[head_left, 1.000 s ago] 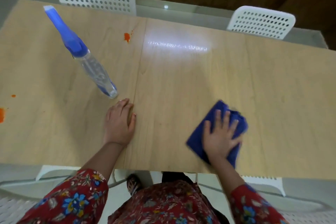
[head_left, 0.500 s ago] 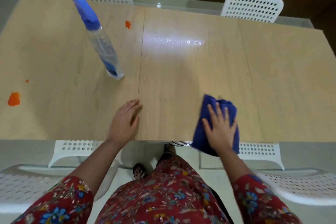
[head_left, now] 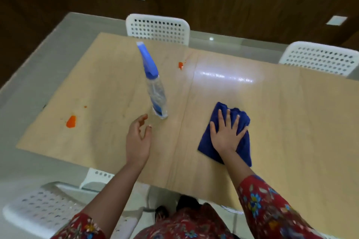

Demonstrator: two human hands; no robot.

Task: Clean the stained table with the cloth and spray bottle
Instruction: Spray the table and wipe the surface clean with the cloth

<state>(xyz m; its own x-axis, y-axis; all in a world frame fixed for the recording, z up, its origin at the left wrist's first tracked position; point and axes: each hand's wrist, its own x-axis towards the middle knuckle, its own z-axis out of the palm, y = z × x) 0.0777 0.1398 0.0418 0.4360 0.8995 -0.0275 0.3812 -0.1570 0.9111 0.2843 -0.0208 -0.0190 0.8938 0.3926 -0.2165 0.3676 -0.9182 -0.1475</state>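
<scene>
The right hand (head_left: 226, 134) lies flat over the middle of the cloth (head_left: 241, 120) and hides that part. The table (head_left: 291, 122) and the far right chair (head_left: 320, 58) are cut off by the picture's right edge. The left hand (head_left: 138, 137), near the spray bottle (head_left: 155, 91), is blurred; whether it touches the table is unclear.

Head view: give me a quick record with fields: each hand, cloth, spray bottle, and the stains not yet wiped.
left hand: fingers relaxed, close to the base of the spray bottle, not touching it
right hand: fingers spread flat, pressing on the cloth
cloth: blue, bunched, lying on the table right of its seam
spray bottle: upright, clear body, blue head, unheld
stains: large orange stain at left; orange speck just beyond it; far orange stain by the seam
cloth versus stains: apart from all three
</scene>
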